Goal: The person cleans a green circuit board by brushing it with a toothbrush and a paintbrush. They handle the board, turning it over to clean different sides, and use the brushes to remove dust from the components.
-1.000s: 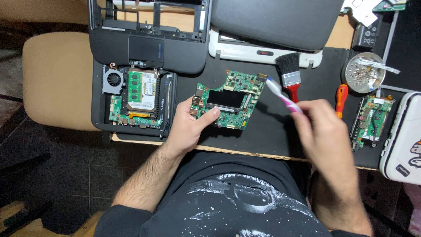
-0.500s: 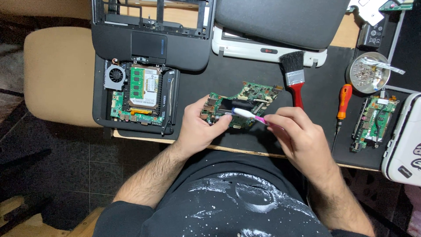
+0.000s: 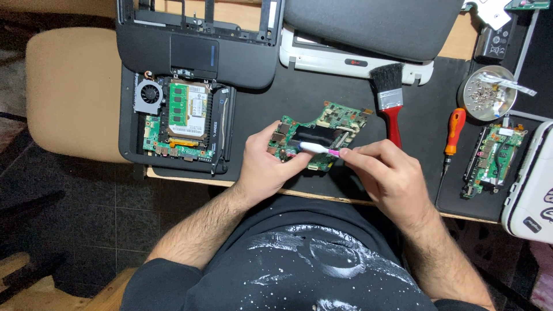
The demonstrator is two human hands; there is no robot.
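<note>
Since a second ago the right hand [image 3: 387, 175] has swung in from the right edge of the mat and now lays the toothbrush [image 3: 318, 149] across the green circuit board [image 3: 322, 133], whose left end has lifted toward the body. Half a second back the brush was already there; it has only slid slightly left.

Largest is the wooden tabletop [image 3: 455, 43], mostly covered by a black mat [image 3: 288, 98], with a beige chair seat [image 3: 72, 95] to its left over dark floor tiles. At the far edge lie a black palm-rest shell [image 3: 196, 55] and a dark laptop lid [image 3: 374, 26] over a white casing [image 3: 322, 60]. An open laptop base [image 3: 178, 124] with fan and green board sits at the left. At the right are a second small board [image 3: 492, 158], a white device [image 3: 533, 184], a metal dish of screws [image 3: 488, 92], a red-handled paintbrush [image 3: 390, 101] and an orange screwdriver [image 3: 452, 135].

The left hand [image 3: 265, 167] grips the circuit board's near-left end, fingers curled under and thumb on top. The right hand's fingers pinch the toothbrush's pink handle, its white head on the board's black centre.
</note>
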